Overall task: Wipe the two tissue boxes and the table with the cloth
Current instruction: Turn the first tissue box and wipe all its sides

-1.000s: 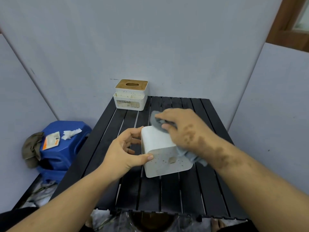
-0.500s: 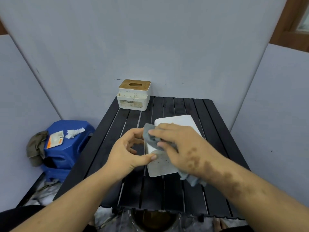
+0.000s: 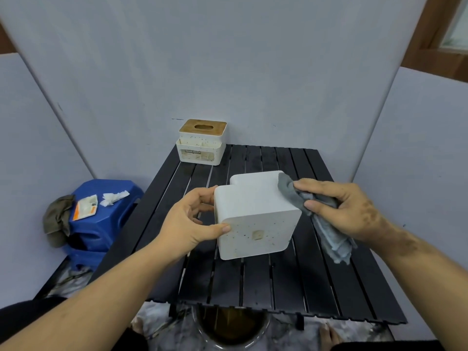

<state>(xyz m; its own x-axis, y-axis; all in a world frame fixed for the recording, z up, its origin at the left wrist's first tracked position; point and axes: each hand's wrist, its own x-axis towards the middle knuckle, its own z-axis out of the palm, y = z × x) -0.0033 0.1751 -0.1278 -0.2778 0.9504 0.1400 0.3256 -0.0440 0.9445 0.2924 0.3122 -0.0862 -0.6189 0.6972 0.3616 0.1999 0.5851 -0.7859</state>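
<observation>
A blue stool (image 3: 101, 219) with paper scraps stands left of the desk (image 3: 266, 282). The left hand (image 3: 188, 221) has its grip around a white box (image 3: 255, 216) mid-desk; the right hand (image 3: 347, 211) presses a clutched grey cloth (image 3: 304, 201) against its right side. The second box (image 3: 201, 141) sits at the far-left corner.

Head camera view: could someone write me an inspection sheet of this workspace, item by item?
Surface: black slatted table, smudged in places.
Job's things: white tissue box lifted and tipped; second tissue box with wooden lid at the far left corner; grey cloth against the tipped box's right side.
Clutter: blue stool left of the table, carrying a packet, crumpled tissue and a brown rag.
Grippers: left hand grips the tipped box; right hand holds the cloth.
Cables: nothing seen.
Surroundings: grey partition panels.
</observation>
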